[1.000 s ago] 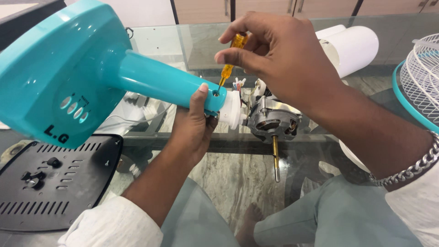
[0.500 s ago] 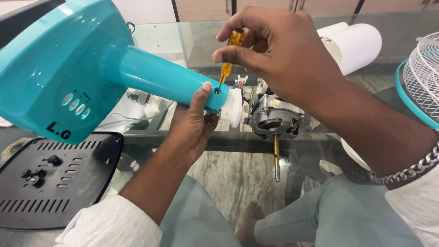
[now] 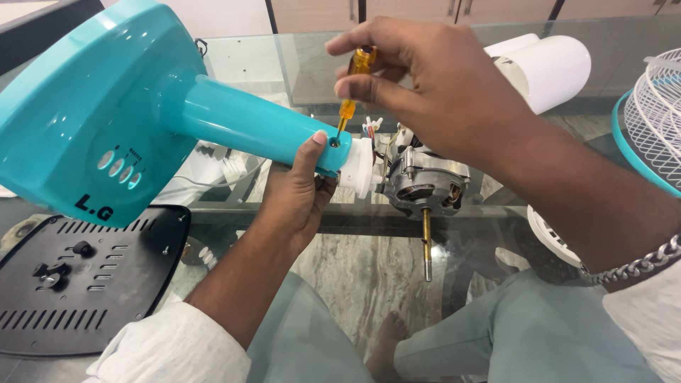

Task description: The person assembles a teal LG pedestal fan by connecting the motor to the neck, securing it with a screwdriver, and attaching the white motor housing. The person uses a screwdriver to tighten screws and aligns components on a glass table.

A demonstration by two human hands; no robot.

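Gripping the teal fan stand neck from below with our left hand | right hand fingers pinching yellow screwdriver, tip in the neck's screw hole beside the motor | glass counter underneath.

One turquoise fan stand; one bare fan motor; one amber-handled screwdriver; one black base plate; one white housing; one wire fan guard; two hands.

Head view, close, steeply downward
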